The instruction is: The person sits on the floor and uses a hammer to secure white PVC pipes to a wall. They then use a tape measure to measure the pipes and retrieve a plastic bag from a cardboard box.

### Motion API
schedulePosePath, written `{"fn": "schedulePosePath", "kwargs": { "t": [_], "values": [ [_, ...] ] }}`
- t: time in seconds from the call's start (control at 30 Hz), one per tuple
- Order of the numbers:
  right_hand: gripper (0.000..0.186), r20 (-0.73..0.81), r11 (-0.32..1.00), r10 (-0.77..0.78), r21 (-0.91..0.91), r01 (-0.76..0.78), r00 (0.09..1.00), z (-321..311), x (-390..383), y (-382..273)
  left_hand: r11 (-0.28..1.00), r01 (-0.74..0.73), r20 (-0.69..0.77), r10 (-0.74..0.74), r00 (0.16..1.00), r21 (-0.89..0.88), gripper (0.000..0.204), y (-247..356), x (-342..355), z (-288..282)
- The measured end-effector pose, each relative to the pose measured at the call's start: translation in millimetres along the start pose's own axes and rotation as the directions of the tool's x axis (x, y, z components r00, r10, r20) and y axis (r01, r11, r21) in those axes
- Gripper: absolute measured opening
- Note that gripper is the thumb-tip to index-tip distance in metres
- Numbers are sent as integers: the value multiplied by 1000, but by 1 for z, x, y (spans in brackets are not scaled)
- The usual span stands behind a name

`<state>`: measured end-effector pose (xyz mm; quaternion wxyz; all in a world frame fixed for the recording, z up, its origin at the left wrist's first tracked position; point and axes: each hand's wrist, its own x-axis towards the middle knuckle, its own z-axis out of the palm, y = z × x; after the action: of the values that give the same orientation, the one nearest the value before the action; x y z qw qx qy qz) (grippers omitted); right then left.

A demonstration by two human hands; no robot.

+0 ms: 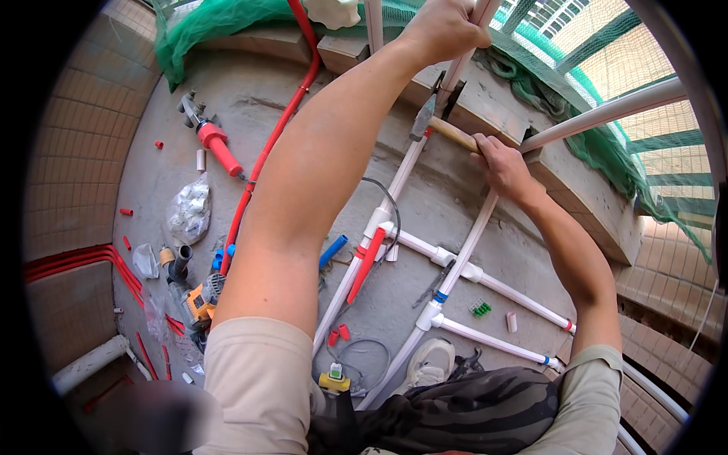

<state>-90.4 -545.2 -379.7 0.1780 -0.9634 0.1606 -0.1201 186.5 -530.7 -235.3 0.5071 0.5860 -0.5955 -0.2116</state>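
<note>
While our left hand (449, 32) clasps a white pipe (456, 70) high up, apparently to steady it, our right hand (506, 168) grasps one hammer (425, 119) by the far end of its wooden handle (455, 133), probably for a freer swing; whether its head touches that pipe or sits just beside it, we cannot tell. Below, we count two side pipes (519, 298), two short red sleeves (344, 332) lying together and one yellow device (334, 382).

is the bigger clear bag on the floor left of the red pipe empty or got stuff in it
Not empty: white pieces show through the clear bag. Cannot tell whether it is completely full.
</note>
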Motion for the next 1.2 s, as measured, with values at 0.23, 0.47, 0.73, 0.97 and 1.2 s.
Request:
{"fn": "schedulePosePath", "kwargs": {
  "t": [0.23,0.47,0.73,0.97,1.2],
  "values": [
    [35,-1,1000,-3,-11,3,1000,-3,8,1,999,26,2,-26,1000,38,21,-1,0,-1],
    [35,-4,1000,-23,8,23,1000,-5,9,2,999,18,23,-18,1000,28,22,2,0,-2],
    [41,23,960,62,271,-66,998,6,-76,-76,977,84,-80,-70,994,198,26,0,-9,14],
    [39,89,860,294,409,-304,952,15,-177,-145,976,-37,-249,-18,968,-216,18,40,-5,14],
    [37,224,744,511,368,-558,830,-15,-239,-184,893,58,-94,-17,995,446,32,55,-33,-25]
  ]
}}
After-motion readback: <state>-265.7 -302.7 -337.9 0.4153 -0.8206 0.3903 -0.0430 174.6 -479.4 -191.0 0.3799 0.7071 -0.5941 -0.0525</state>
